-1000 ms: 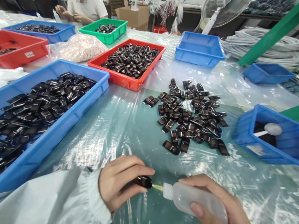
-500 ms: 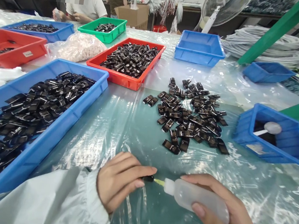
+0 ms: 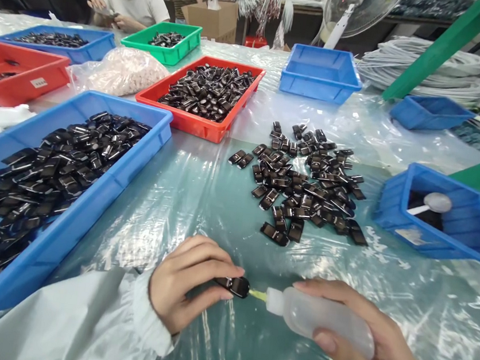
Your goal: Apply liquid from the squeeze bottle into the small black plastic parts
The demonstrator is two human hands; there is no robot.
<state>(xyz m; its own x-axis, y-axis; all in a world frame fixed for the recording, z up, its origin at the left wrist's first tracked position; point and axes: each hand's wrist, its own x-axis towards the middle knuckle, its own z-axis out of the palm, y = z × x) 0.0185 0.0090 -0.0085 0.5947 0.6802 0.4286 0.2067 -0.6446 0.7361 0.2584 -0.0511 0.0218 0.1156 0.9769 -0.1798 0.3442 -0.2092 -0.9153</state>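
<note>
Between its thumb and fingers, my left hand (image 3: 193,281) pinches a small glossy black plastic part (image 3: 237,286), low over the table. My right hand (image 3: 362,327) is wrapped round a translucent squeeze bottle (image 3: 315,313) with a white cap, tilted toward the left. Its thin yellowish nozzle (image 3: 258,295) points at the rounded end of the black part; whether the tip touches it I cannot tell. Beyond both hands lies a loose pile of similar black parts (image 3: 308,193) on the plastic-covered green table (image 3: 186,197).
Left stands a long blue tray (image 3: 138,157) of black parts. Behind it are a filled red tray (image 3: 223,132), a green tray (image 3: 180,52) and a bag of pale pieces (image 3: 122,71). A blue bin (image 3: 454,233) with a spoon stands right. Across the table sits a person (image 3: 143,1).
The black part now shows more, tilted with its face up, and my left hand has shifted slightly left. My right hand and the bottle have moved a little to the right.
</note>
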